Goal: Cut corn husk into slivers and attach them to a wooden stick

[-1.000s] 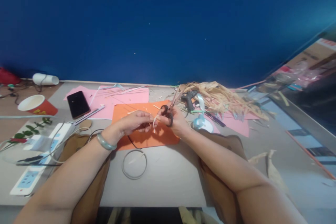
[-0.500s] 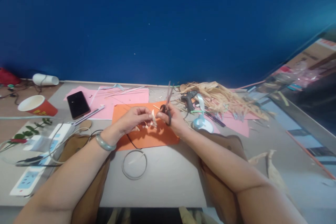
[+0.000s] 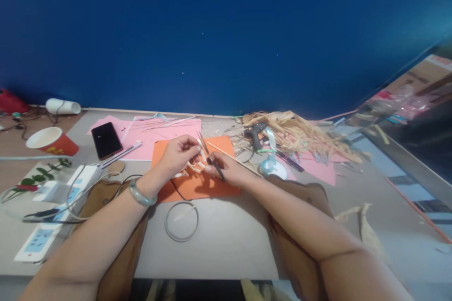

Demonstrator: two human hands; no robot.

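Over the orange sheet (image 3: 212,190), my left hand (image 3: 180,154) pinches a small pale strip (image 3: 202,150) between thumb and fingers. More thin pale pieces (image 3: 194,167) hang just below those fingertips; their exact shape is too small to make out. My right hand (image 3: 226,169) is closed around a pair of dark-handled scissors (image 3: 208,150), whose blades point up and to the left, close beside the pale strip. Both hands nearly meet above the sheet. A thin light stick (image 3: 233,156) lies behind my right hand.
At the right are a black glue gun (image 3: 256,134), a ribbon roll (image 3: 273,168) and a heap of dried husks (image 3: 300,131). Leftward lie a phone (image 3: 106,140), a red cup (image 3: 58,143) and a power strip (image 3: 38,242). A thin ring (image 3: 181,239) rests in front.
The scissors have swung from standing upright to pointing up-left, nearer my left fingers. My left hand has risen slightly, and my right hand has lowered a little.
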